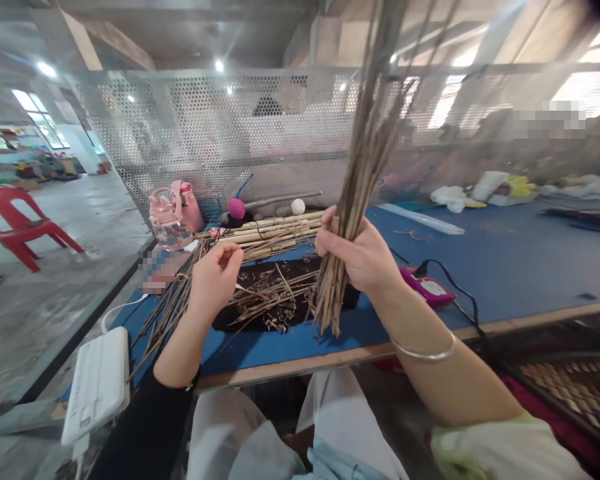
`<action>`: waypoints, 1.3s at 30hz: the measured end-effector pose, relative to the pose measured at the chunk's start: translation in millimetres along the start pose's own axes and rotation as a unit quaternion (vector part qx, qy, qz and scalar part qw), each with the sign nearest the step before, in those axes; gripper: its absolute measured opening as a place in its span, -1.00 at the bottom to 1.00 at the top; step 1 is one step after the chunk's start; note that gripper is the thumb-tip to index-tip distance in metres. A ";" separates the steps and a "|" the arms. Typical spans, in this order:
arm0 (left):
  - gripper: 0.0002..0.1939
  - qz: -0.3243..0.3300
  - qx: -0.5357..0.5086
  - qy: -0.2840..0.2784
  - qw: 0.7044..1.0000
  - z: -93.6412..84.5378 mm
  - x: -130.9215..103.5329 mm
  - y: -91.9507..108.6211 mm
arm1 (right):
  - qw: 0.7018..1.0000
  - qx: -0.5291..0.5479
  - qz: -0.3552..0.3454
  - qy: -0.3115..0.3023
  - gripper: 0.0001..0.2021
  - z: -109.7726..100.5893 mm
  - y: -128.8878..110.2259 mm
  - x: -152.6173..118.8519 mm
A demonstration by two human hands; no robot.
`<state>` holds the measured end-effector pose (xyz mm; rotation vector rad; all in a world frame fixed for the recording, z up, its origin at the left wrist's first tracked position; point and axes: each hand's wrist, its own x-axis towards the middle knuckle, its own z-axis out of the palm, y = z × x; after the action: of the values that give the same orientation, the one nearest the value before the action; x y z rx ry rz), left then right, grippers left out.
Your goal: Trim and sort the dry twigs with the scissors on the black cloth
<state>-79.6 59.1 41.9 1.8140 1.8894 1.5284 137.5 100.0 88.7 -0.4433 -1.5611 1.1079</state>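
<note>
My right hand (363,253) is wrapped round an upright bundle of dry stalks (373,127), which leans slightly right and runs out of the top of the view. Its cut lower ends hang over a black cloth (230,323) on the table. My left hand (217,277) is curled with thumb and fingers nearly pressed together, left of the bundle and apart from it; whether something thin is pinched there I cannot make out. Loose stalks (280,293) and shredded bits lie on the black cloth. More long stalks (165,320) spread beside my left forearm.
On the blue table (510,267), a perforated metal screen (260,127) stands at the back. Pink bottles (173,217) and thicker canes (275,230) are at the back left. A white power strip (97,383) hangs at the left edge. A magenta device (430,288) with a black cable lies right.
</note>
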 end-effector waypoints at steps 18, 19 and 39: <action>-0.74 0.066 0.298 -0.302 0.903 8.3 25.1 -72.6 | 0.995 0.055 0.088 0.004 -0.84 -22.6 59.5 19.9; -0.76 0.069 0.295 -0.310 0.901 10.4 25.4 -72.0 | 0.993 0.069 0.094 0.000 -0.83 -26.0 64.3 26.2; -0.67 0.172 0.213 -0.409 0.870 96.8 47.5 -41.0 | 0.954 0.245 0.165 -0.052 -0.76 -63.8 83.1 23.1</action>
<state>-56.4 160.4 -8.4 2.5131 1.5587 0.2096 165.6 184.7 29.2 -0.3123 -1.2620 1.7465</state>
